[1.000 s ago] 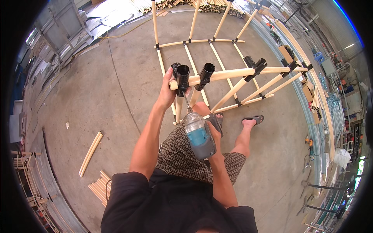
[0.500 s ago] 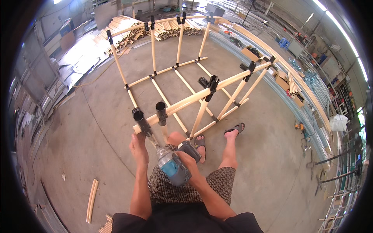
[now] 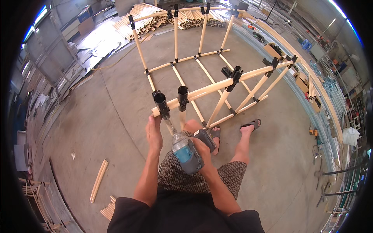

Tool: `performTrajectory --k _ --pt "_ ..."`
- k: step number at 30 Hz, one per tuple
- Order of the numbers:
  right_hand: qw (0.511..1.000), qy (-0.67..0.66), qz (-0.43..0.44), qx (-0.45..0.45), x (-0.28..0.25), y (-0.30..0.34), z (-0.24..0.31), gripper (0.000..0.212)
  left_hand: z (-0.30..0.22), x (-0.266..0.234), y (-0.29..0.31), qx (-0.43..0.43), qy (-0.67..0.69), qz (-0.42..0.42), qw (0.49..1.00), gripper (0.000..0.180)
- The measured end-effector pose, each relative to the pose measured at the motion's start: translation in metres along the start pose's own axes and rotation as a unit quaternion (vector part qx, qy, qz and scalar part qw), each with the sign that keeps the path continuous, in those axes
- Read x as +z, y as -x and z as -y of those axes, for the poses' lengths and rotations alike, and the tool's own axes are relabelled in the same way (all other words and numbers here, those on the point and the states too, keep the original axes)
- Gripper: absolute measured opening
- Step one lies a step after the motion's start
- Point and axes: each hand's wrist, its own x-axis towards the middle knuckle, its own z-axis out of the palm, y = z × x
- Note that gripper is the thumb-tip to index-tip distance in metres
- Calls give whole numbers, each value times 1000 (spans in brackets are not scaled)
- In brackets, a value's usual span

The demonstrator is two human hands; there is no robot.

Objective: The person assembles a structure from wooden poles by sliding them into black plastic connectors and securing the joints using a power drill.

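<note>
A teal and dark grey cordless impact driver (image 3: 185,152) is gripped in my right hand (image 3: 203,152), its clear nose pointing up and away from me. Its bit reaches the underside of a black pipe joint (image 3: 159,101) at the near left corner of a frame of beige pipes (image 3: 210,89). My left hand (image 3: 154,135) is closed around the joint and pipe end from below; the fingertips are partly hidden there. Beside it, a second black joint (image 3: 182,97) sits on the same rail, its round mouth facing up.
Cut pipes (image 3: 99,181) lie on the concrete floor at left. Stacked pipes (image 3: 145,24) lie beyond the frame. Long metal lengths and cardboard boxes (image 3: 302,83) line the right side, with an orange power tool (image 3: 313,132) on the floor. My legs stand close to the frame.
The view has swung left, so the frame and both hands appear farther right in the picture. The driver stays at the corner joint, and both hands keep their grip.
</note>
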Motion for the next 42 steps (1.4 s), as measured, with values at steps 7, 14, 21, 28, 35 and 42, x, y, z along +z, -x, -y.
performTrajectory --k 7,14,21,28,35,42 --pt "999 21 19 33 -4 1 1 39 -5 5 4 -12 -27 -25 999 65" --pt "1000 -6 -4 14 -5 -4 10 32 -9 6 3 -3 -25 -7 1000 63" --pt "997 74 9 -12 -6 -3 1 34 -4 3 4 -2 -33 -9 999 62" --pt "992 122 -5 -43 -16 -11 15 36 -3 3 4 3 -46 -7 999 61" --pt "994 99 13 -35 -11 -3 1 37 -5 3 4 -7 -45 -9 999 61" --pt "988 140 8 -71 -24 -12 17 48 -49 -3 -2 -29 -195 -6 980 54"
